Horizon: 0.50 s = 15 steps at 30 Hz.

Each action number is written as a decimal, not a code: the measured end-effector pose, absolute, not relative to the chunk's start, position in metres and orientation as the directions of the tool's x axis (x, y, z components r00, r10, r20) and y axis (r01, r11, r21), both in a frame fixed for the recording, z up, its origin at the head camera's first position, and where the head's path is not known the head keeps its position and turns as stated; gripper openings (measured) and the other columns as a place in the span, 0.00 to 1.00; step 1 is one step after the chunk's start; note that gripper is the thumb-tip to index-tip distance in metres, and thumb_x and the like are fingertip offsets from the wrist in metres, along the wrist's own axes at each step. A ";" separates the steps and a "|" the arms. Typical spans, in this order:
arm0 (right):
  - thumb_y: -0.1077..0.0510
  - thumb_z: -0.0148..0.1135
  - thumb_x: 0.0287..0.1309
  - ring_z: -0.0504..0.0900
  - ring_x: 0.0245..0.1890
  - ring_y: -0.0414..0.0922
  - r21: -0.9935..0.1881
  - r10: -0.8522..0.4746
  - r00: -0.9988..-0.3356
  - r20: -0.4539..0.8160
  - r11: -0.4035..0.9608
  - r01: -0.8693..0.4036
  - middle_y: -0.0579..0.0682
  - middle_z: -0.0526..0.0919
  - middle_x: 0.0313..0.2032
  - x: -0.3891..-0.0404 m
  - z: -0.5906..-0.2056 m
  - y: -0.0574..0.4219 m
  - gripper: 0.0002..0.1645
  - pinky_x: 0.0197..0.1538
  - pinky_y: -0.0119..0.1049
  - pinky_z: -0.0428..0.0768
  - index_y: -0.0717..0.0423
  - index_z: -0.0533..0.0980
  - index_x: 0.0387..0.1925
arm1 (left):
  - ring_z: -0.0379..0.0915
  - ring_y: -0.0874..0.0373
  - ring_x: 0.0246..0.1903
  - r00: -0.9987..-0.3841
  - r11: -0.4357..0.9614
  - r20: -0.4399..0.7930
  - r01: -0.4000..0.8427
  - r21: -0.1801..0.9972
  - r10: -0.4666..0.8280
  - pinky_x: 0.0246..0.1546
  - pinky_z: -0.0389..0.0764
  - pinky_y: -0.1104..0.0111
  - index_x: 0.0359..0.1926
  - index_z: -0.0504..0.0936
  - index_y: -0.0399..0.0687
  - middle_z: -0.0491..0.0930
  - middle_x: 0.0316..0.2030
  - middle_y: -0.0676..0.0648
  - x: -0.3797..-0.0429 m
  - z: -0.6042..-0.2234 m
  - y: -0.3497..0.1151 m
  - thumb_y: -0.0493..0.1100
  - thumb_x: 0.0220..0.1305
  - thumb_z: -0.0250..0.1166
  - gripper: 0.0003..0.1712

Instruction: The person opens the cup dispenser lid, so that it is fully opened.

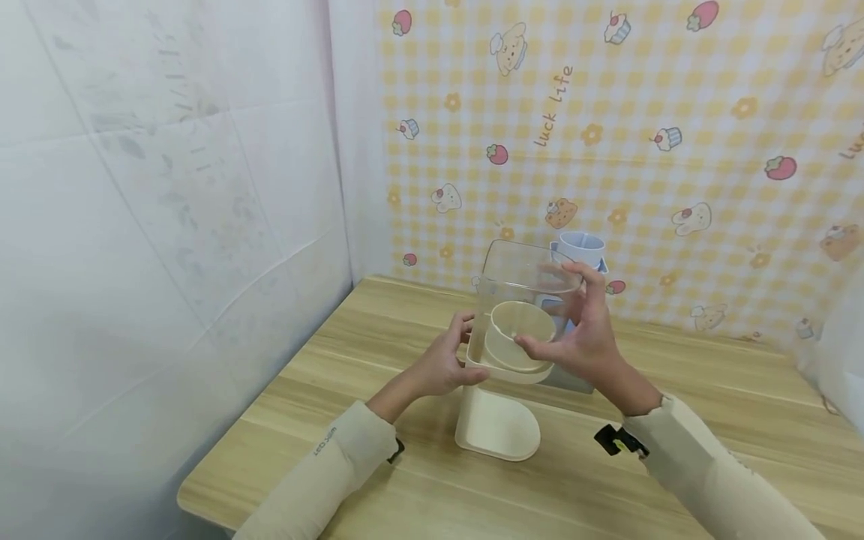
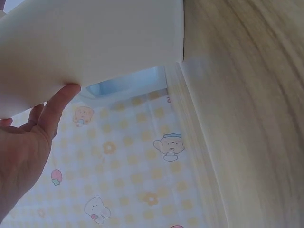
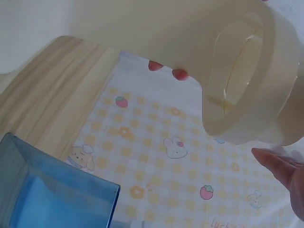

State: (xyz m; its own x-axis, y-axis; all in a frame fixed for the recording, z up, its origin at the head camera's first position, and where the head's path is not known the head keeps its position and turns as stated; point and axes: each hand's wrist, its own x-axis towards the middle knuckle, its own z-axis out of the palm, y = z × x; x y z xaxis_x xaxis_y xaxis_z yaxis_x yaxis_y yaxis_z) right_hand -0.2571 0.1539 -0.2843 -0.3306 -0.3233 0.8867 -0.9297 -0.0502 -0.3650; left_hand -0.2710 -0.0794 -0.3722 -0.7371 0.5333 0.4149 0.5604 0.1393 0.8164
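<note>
A cream stand has a rounded base on the table and a tray-like upper part. In the head view my left hand grips that upper part at its left side, thumb in front. Above it my right hand holds a clear, open-topped container by its right side. A cream round collar shows through the clear wall. The left wrist view has the smooth cream panel against my left fingertips. Seen from the right wrist, the cream ring opening is beside my right thumb.
A light blue item of similar shape stands behind, partly hidden by my right hand. In the right wrist view, a clear blue container is at the lower left. The wood-grain table meets a patterned cloth at the back.
</note>
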 end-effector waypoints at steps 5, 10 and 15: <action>0.49 0.80 0.43 0.80 0.55 0.49 -0.351 -0.306 -0.318 0.897 -0.056 -0.935 0.65 0.69 0.61 -0.259 -0.285 0.153 0.61 0.47 0.35 0.83 0.76 0.49 0.60 | 0.68 0.44 0.57 -0.733 0.123 0.416 0.557 0.822 0.539 0.40 0.85 0.64 0.70 0.49 0.44 0.66 0.65 0.35 -0.271 -0.373 -0.079 0.83 0.43 0.63 0.68; 0.57 0.82 0.41 0.81 0.54 0.49 -0.398 -0.285 -0.356 0.890 -0.102 -0.912 0.65 0.70 0.61 -0.261 -0.284 0.154 0.58 0.47 0.37 0.84 0.76 0.50 0.60 | 0.68 0.45 0.56 -0.726 0.100 0.421 0.554 0.827 0.543 0.40 0.85 0.64 0.71 0.48 0.45 0.65 0.65 0.34 -0.273 -0.374 -0.078 0.83 0.44 0.63 0.68; 0.70 0.81 0.37 0.80 0.55 0.51 -0.468 -0.281 -0.408 0.869 -0.193 -0.862 0.65 0.69 0.61 -0.259 -0.283 0.152 0.56 0.49 0.42 0.83 0.74 0.50 0.60 | 0.68 0.45 0.55 -0.736 0.105 0.419 0.548 0.830 0.532 0.39 0.85 0.64 0.71 0.49 0.44 0.66 0.64 0.33 -0.271 -0.373 -0.078 0.83 0.42 0.63 0.69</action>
State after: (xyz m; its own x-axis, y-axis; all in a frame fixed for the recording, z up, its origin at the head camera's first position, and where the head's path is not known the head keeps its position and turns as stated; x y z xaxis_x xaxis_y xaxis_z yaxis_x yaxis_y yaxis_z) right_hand -0.2588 0.1521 -0.2826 -0.4083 -0.2810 0.8685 -0.8624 -0.1930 -0.4679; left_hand -0.2707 -0.0785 -0.3734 -0.7360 0.5317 0.4190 0.5481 0.1046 0.8299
